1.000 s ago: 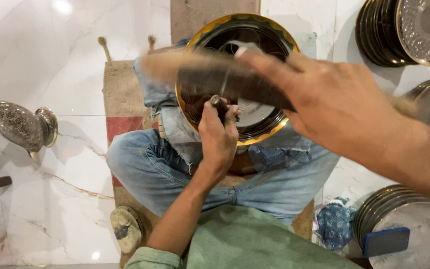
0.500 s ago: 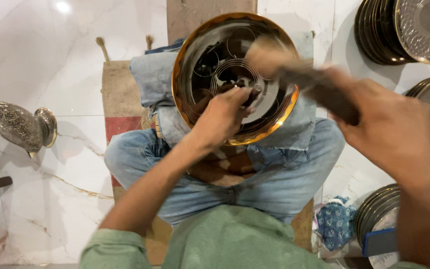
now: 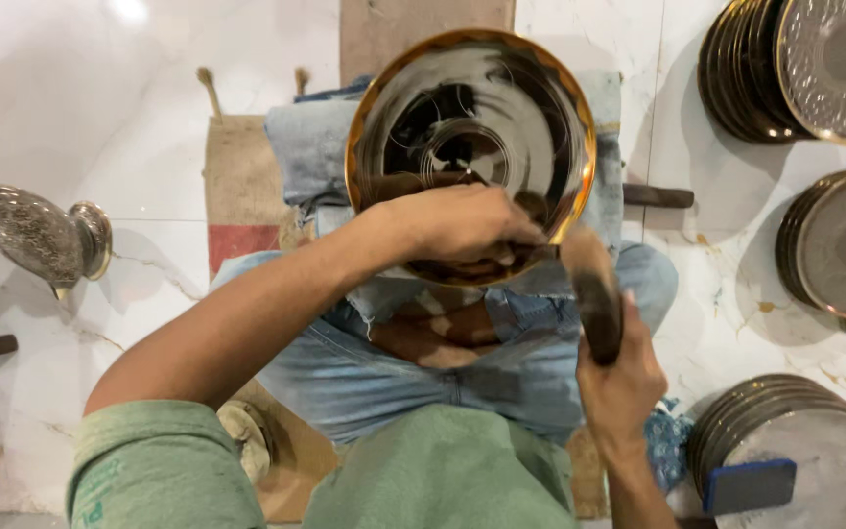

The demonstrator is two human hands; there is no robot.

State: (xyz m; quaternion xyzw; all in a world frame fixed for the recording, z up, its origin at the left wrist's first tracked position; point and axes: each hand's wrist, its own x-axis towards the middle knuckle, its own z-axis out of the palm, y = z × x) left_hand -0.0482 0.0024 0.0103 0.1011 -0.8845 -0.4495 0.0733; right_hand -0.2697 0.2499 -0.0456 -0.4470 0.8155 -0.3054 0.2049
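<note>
A round brass plate (image 3: 487,88) with a gold scalloped rim and a dark engraved middle rests on my denim-clad lap. My left hand (image 3: 457,227) lies over the plate's near edge, fingers closed; the small dark tool it gripped a moment ago is now hidden inside the fist. My right hand (image 3: 621,384) sits lower right, beside my knee, wrapped around the handle of a wooden mallet (image 3: 591,289). The blurred mallet head points up towards the plate's right rim.
Stacks of round metal plates stand on the marble floor at upper right (image 3: 800,69), middle right (image 3: 834,245) and lower right (image 3: 800,456), the last with a blue block (image 3: 748,485) on it. An ornate silver piece (image 3: 36,230) lies left. A dark stick (image 3: 658,196) lies beside the plate.
My right hand has swung the mallet from high over the plate down to the lower right. My left hand has shifted a little right along the plate's near part.
</note>
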